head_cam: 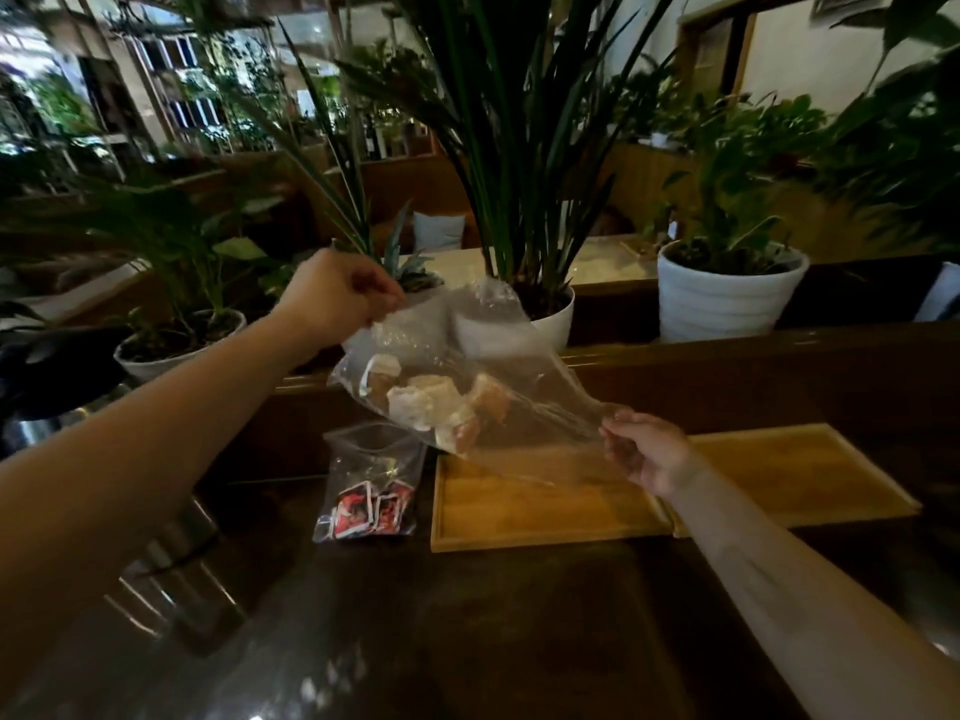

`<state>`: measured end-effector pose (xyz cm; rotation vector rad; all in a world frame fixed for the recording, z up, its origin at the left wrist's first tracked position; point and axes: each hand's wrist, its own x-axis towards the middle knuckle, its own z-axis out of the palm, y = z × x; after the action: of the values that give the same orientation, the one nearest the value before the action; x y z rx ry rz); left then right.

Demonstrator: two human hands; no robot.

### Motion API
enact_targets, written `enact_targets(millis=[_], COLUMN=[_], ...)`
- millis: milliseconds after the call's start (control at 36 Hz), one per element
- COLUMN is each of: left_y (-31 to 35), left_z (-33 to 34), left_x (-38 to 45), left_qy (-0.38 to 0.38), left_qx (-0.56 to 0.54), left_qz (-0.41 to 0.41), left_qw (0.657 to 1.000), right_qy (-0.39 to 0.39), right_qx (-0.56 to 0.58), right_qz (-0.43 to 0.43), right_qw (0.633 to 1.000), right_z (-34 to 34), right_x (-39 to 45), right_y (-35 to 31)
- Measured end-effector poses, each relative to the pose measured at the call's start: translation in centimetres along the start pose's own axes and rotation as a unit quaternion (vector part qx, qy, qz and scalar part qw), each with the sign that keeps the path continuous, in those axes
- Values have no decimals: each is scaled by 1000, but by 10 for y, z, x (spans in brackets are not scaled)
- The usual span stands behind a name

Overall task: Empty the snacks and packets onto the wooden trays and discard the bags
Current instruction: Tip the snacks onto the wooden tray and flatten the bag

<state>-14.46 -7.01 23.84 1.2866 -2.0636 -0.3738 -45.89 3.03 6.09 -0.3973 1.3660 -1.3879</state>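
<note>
A clear plastic bag (pixel 498 356) with several pale wrapped snacks (pixel 441 402) hangs tilted in the air over the left end of a wooden tray (pixel 545 511). My left hand (pixel 337 298) pinches its upper corner; my right hand (pixel 649 454) grips its lower right edge, low above the tray. A second wooden tray (pixel 810 475) lies right of the first, touching it. Left of the trays a second clear zip bag (pixel 369 485) stands on the dark table, holding several red and white packets (pixel 371 511).
White plant pots (pixel 727 298), (pixel 556 319), (pixel 176 350) with tall green plants line a ledge behind the table. A dark kettle-like object (pixel 52 376) sits at the far left. A metal rack (pixel 176 579) lies on the table's left side.
</note>
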Motion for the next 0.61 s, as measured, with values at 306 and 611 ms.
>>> enact_targets(millis=[306, 611], left_y=[60, 93], left_z=[-2, 8], left_x=[31, 41], left_qy=[-20, 11], left_qx=[84, 162], left_qz=[79, 140], left_qw=[993, 977], right_qy=[-23, -35], right_qx=[120, 165], right_qz=[76, 101], right_qw=[990, 981], right_z=[3, 14], right_x=[-1, 1], right_y=[16, 27])
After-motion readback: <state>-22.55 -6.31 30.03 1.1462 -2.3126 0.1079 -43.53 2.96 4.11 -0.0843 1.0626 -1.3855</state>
